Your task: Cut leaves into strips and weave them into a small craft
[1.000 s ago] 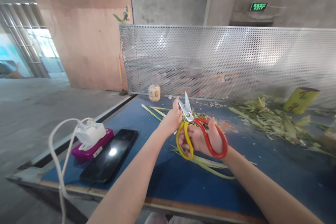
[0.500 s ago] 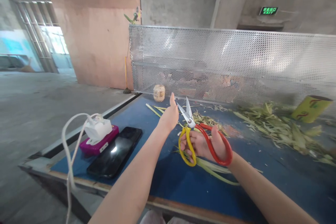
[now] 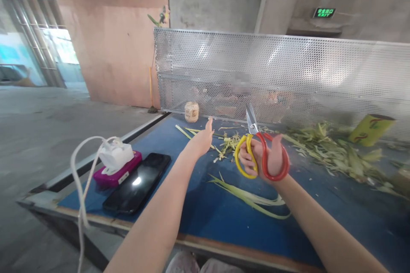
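Your right hand (image 3: 259, 154), wrapped round the handles, now holds the scissors (image 3: 253, 129) higher, right of centre frame, blades closer together and away from your left hand (image 3: 200, 142), so nothing is being cut. Whether the left pinches anything, I cannot tell.

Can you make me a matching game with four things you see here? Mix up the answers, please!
Things:
1. phone
2. exit sign
3. scissors
4. jar

Clues:
A. held in the right hand
B. near the foot of the perforated screen
C. lying flat beside the magenta power strip
D. glowing green

Right pairs: 1-C, 2-D, 3-A, 4-B
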Motion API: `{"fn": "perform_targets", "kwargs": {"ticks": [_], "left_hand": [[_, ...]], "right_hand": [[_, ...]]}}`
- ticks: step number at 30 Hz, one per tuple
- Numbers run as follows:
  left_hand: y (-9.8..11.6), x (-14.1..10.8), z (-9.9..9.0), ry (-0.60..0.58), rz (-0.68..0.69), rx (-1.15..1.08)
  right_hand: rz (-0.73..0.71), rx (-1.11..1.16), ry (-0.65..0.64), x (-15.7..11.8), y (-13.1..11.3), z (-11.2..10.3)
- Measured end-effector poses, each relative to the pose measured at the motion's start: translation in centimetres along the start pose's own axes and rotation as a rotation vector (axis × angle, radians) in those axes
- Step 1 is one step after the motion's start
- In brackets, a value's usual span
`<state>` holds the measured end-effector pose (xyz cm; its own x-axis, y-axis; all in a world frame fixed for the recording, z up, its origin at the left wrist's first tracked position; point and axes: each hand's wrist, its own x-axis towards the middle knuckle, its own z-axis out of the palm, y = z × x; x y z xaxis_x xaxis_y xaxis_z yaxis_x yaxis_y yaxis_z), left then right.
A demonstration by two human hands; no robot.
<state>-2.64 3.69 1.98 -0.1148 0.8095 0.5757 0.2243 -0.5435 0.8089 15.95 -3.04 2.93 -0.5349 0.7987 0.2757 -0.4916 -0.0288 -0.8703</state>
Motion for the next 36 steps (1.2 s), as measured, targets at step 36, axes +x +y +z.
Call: {"fn": "perform_targets", "kwargs": {"ticks": [36], "left_hand": [[2.7, 1.1, -3.1, -0.64, -0.401, 1.319]], "right_hand": [[0.12, -0.092, -0.034, 0.8, 2.3, -2.2]]}}
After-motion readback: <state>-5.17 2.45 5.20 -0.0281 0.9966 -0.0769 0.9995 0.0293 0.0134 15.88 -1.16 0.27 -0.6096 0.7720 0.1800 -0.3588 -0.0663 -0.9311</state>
